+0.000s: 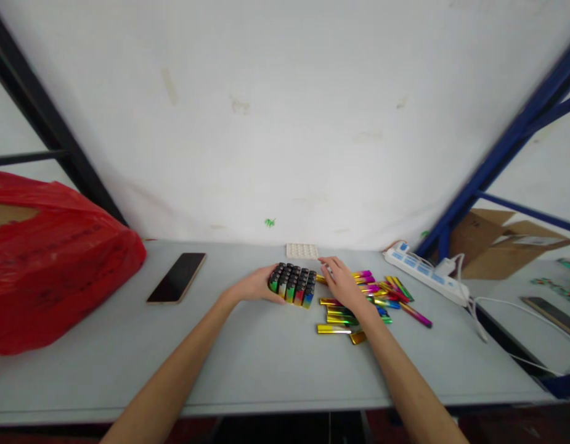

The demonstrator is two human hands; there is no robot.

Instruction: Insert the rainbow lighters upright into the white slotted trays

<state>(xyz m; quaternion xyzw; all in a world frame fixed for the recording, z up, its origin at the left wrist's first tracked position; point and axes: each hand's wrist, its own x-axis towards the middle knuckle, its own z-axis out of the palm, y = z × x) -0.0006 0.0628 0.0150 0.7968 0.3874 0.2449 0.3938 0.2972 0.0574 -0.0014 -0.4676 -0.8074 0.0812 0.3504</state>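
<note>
Both hands (257, 285) (342, 283) flank lighters (292, 283), bare tabletop (266, 364) reaching the front edge (266, 407).

Gripping a block of black-topped lighters (290, 288) from its left side with the left hand (257, 285), mid-frame on a grey table (248, 370). Holding the right hand (340, 285), with parted fingers, over a pile of shiny coloured pieces (370, 288) right of centre. Also showing a pale tray (302, 251) behind the block, a phone (177, 279) left of centre, a red bag (63, 265) far left, and a white power strip (423, 272) at right.

A workshop, seemingly: grey bench (248, 370), blue frame (488, 170), power strip (424, 272) (scuffed wall (285, 135) behind).
</note>
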